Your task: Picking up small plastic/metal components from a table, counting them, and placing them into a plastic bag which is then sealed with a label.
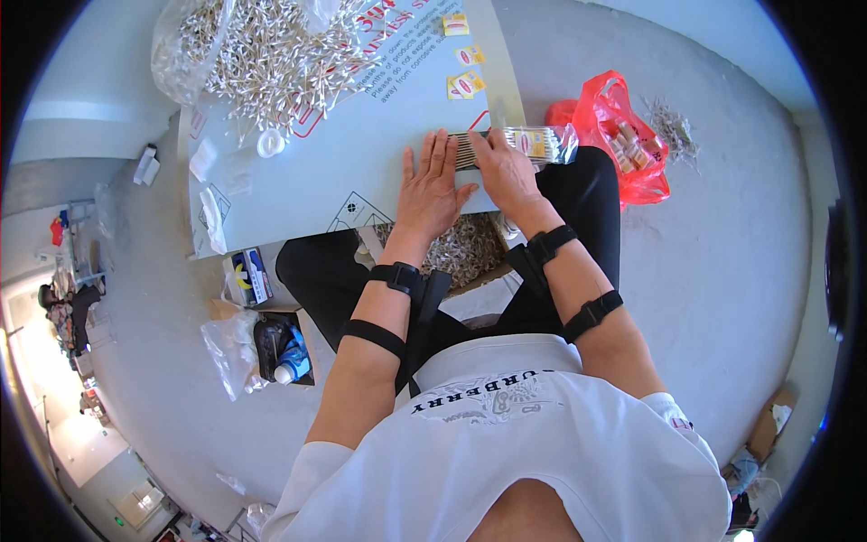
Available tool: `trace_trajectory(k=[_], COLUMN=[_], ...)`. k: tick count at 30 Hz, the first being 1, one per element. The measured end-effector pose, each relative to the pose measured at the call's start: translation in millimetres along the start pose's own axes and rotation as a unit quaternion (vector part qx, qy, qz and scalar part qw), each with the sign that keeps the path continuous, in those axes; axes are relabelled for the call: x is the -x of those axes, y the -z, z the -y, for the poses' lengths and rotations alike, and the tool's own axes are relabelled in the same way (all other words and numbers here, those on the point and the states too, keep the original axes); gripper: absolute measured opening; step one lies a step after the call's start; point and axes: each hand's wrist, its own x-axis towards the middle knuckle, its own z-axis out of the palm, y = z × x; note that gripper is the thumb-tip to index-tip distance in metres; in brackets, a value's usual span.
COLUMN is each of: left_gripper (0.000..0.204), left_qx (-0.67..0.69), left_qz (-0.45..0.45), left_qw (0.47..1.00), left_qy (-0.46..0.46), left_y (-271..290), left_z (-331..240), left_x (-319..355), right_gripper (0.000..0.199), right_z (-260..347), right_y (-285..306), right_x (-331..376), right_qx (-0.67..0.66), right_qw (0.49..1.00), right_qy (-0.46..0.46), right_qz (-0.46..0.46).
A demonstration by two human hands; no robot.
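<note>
Both hands on the swab row at the tabletop's near edge.

Your left hand (432,185) lies flat, fingers spread, palm down on the tabletop (307,181), fingertips touching a row of cotton swabs (465,149). Your right hand (502,167) presses fingers-together on the clear swab packet (540,143), w/ the row running into it. Loose swab pile (271,54) sits well apart, far left.
</note>
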Motion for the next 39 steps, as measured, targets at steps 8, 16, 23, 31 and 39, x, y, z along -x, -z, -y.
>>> trace_trajectory(k=[8, 16, 23, 31, 39], left_gripper=[0.078, 0.077, 0.074, 0.076, 0.076], left_qx=[-0.006, 0.005, -0.028, -0.003, 0.006], left_qz=[0.004, -0.042, 0.036, 0.002, -0.024], left_qw=[1.000, 0.999, 0.999, 0.999, 0.995], left_qy=[-0.008, 0.010, 0.026, 0.048, 0.098], left_y=[-0.7, 6.9, 2.6, -9.9, -22.6], left_z=[-0.7, -5.6, -6.3, -33.2, -69.6], left_x=[-2.0, -4.8, -8.2, -15.0, -27.4], right_gripper=[0.040, 0.053, 0.054, 0.052, 0.051], right_z=[-4.5, -60.1, -76.3, -76.7, -77.5], right_y=[1.1, 35.3, 22.5, 22.2, 20.7], right_x=[2.1, 21.4, 25.6, 25.9, 26.0], right_qx=[0.037, 0.129, 0.074, 0.045, 0.035], right_qw=[0.998, 0.986, 0.997, 0.999, 0.999], right_qy=[0.023, 0.019, 0.000, 0.011, 0.003], right_qz=[0.055, -0.102, 0.015, -0.008, -0.006])
